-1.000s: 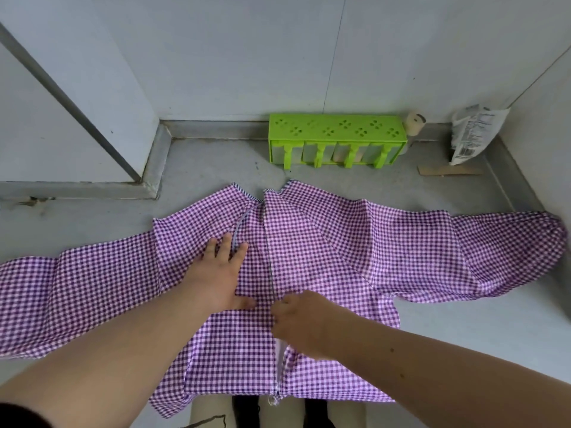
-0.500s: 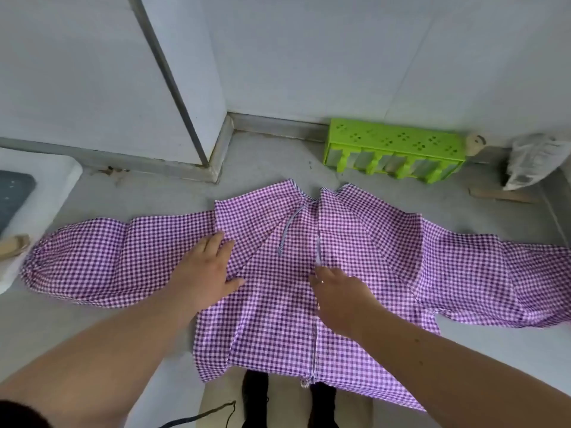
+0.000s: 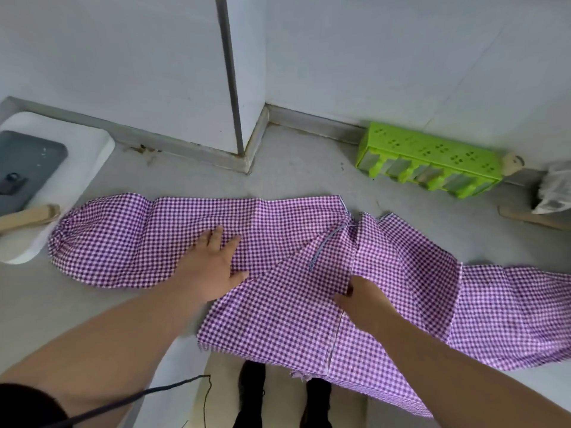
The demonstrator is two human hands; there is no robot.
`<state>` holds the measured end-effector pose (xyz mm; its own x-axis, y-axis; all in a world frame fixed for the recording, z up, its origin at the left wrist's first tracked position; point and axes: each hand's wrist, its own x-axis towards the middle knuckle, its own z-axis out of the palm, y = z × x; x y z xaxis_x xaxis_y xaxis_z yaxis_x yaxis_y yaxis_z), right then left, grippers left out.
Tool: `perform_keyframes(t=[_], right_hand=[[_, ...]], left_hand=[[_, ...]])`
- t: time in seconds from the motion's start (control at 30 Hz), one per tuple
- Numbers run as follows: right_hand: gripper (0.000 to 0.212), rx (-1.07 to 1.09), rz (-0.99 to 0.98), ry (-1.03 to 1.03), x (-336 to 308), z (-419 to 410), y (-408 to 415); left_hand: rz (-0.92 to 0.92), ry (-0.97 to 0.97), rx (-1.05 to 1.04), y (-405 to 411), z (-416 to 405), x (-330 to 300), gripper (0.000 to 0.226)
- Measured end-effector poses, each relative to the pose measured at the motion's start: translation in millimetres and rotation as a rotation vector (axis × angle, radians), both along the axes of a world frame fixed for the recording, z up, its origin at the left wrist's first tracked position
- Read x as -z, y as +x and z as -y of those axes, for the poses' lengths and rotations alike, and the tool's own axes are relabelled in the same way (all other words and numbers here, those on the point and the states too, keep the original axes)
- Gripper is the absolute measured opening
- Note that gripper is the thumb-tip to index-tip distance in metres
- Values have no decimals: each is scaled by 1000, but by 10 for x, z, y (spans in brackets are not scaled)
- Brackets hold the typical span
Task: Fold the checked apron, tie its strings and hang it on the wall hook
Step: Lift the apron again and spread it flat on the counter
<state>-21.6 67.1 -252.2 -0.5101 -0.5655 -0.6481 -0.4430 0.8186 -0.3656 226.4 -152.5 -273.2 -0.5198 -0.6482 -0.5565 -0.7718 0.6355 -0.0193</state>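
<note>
The purple-and-white checked apron (image 3: 278, 298) lies spread flat on a grey counter, its two sleeves stretching left and right. A thin blue-grey string (image 3: 327, 245) lies across its upper middle. My left hand (image 3: 213, 261) presses flat on the cloth where the left sleeve meets the body, fingers apart. My right hand (image 3: 364, 301) rests on the centre seam with its fingers curled on the cloth; whether it pinches the fabric is unclear. No wall hook is in view.
A green plastic rack (image 3: 429, 165) stands against the back wall at the right, with a crumpled plastic bag (image 3: 553, 193) beside it. A white scale with a grey tray (image 3: 24, 162) sits at the far left. A wall corner (image 3: 247, 140) juts out behind the apron.
The view has swung left. My left hand has slid outward from the apron's body toward the left sleeve, and my right hand has stayed on the centre seam.
</note>
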Motion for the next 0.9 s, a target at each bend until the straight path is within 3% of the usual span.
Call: perform_keyframes(t=[0.1, 0.23, 0.33, 0.4, 0.5, 0.63, 0.7, 0.9], right_hand=[[10, 48, -3, -81, -21, -18, -42], [16, 59, -2, -122, 0, -78, -54], [26, 62, 6, -136, 30, -95, -70], [24, 76, 43, -155, -2, -124, -106], [20, -153, -65, -162, -57, -253, -199], [63, -610, -210, -21, -106, -576, -252], [71, -729, -232, -9, -117, -691, -193], [51, -923, -231, -121, -21, -718, -60]], left_hand=[[73, 6, -27, -4, 95, -42, 114], [120, -51, -34, -109, 164, -135, 123], [-93, -53, 255, -368, -16, -235, 110], [-140, -3, 456, -611, -235, -280, 107], [28, 59, 482, -904, -501, -215, 120], [203, 16, 453, -1121, -646, -151, 134], [237, 23, 433, -1184, -658, -158, 137], [299, 33, 399, -1325, -692, -171, 140]])
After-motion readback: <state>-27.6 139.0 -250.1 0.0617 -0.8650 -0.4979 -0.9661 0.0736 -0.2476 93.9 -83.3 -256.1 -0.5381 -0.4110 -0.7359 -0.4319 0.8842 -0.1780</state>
